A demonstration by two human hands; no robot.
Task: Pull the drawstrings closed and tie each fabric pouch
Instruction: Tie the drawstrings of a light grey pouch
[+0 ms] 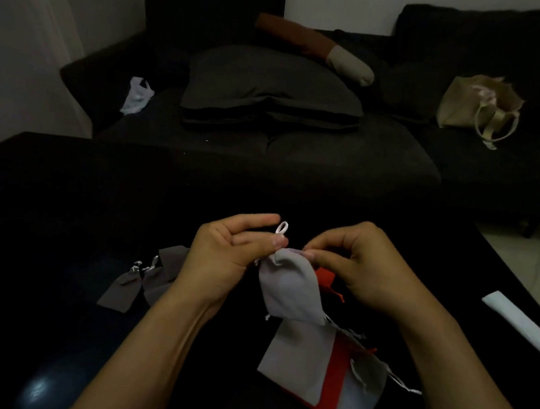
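Both hands [292, 266] on grey pouch [290, 286]

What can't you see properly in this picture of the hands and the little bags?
All in the head view:
- Knot on the grey pouch: the left hand and right hand cover its neck; only a white cord loop shows.
- Red pouch: mostly hidden behind the grey pouch and right hand.
- Pile of pouches: overlapping, so no sure count.
- White strip: too dim to identify.
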